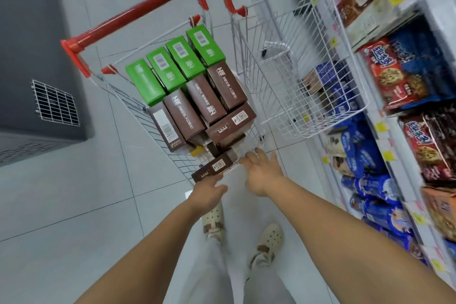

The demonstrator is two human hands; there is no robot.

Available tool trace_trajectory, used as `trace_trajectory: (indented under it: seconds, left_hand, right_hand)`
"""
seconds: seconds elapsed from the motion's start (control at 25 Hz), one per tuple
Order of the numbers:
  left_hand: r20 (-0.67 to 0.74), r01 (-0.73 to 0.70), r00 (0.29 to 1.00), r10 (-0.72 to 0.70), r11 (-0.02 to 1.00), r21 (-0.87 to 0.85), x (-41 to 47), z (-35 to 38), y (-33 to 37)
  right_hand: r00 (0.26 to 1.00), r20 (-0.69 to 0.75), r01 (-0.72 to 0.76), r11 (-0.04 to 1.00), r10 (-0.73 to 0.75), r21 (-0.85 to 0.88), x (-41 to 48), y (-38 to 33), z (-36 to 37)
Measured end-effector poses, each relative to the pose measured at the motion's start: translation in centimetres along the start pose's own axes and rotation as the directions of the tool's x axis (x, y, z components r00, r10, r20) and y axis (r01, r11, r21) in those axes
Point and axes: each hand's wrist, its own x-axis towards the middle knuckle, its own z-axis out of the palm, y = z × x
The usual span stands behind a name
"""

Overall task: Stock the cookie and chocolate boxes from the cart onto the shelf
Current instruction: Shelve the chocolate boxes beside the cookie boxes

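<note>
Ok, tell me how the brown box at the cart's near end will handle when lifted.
The brown box looks like rigid cardboard with flat faces: probably stiff, won't roll. It is long, and the left hand grips only one end, so it may tip.

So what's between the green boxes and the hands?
Brown boxes, packed in the cart; the left hand touches the nearest brown box, the right hand is open beside it. The head view shows it.

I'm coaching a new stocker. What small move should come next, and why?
Probably bring the right hand onto the brown box to steady it: the left hand grips its near end at the rim of the cart, while the right hovers open beside it.
</note>
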Motion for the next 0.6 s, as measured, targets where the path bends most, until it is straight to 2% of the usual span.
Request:
trace_trajectory:
  seconds: [0.4,0.6]
  left_hand:
    - [0.221,0.051,0.974,-0.054,0.998,0.023,-2.6,7.5,0.6]
    - [0.275,0.079,0.959,-0.073,0.997,-0.01,-3.6,10.0,0.8]
  right_hand:
    - [0.999,-0.041,-0.024,0.989,0.03,0.145,-5.8,5.0,6.6]
    - [0.999,-0.008,-0.047,0.947,0.052,0.316,-8.6,7.0,10.2]
